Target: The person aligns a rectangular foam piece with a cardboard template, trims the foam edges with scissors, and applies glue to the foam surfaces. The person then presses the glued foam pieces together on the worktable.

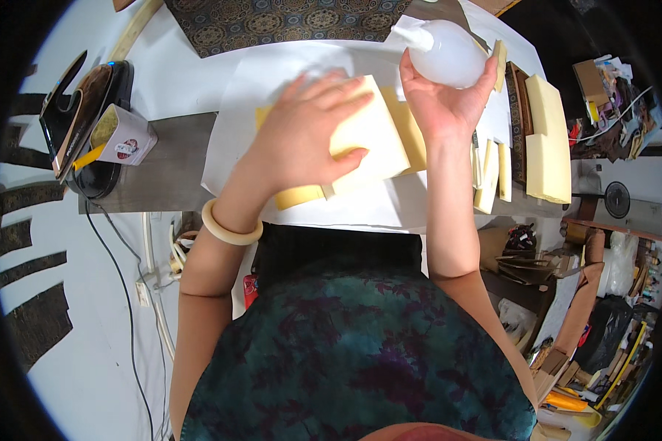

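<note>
My left hand (pixel 309 132), with a cream bangle at the wrist, is spread palm down over a pale yellow foam piece (pixel 372 129). Its fingers are apart and partly blurred; whether the palm presses on the foam is hidden. Darker yellow sheet pieces (pixel 408 124) show beneath and beside the foam, and white paper (pixel 237 127) lies under them. To the right, my right hand (pixel 446 99) grips a translucent white bottle (pixel 452 52) with a white nozzle. The bottle is tilted, its nozzle towards the left.
On the left are a clothes iron (pixel 80 105) on its stand and a white cup (pixel 124 135) with a yellow-handled tool. Patterned fabric (pixel 292 22) lies at the back. Foam strips (pixel 490 176) and larger foam blocks (pixel 548 143) lie right. A power cord (pixel 116 275) hangs left.
</note>
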Action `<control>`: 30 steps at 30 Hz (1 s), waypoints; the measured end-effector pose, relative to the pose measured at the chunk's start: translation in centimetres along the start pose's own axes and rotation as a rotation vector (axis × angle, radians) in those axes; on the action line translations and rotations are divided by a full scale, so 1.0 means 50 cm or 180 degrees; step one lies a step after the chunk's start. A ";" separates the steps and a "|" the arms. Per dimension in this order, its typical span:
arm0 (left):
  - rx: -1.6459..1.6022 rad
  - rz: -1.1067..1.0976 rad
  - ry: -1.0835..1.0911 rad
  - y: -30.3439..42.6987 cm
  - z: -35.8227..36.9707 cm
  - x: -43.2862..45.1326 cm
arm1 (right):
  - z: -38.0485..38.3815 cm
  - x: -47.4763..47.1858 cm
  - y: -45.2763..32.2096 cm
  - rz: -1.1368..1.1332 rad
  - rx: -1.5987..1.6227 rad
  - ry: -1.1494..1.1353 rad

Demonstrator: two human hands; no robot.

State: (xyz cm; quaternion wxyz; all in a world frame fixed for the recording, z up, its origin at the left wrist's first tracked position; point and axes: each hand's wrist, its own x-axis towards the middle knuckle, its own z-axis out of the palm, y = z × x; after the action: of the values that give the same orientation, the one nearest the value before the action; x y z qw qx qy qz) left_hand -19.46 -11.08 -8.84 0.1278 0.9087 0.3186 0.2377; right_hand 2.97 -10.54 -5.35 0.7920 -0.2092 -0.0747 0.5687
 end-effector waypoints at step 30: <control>-0.1043 -0.0608 0.0397 -0.031 0.057 -0.115 | 0.143 -0.005 0.081 -0.1381 -0.3290 -0.2281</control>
State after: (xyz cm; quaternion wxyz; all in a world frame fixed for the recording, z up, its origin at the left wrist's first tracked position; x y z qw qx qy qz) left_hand -22.74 -13.79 -13.89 0.2759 0.8249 0.3677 0.3290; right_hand -3.17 -7.95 -0.54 0.6125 -0.3402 -0.6368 0.3218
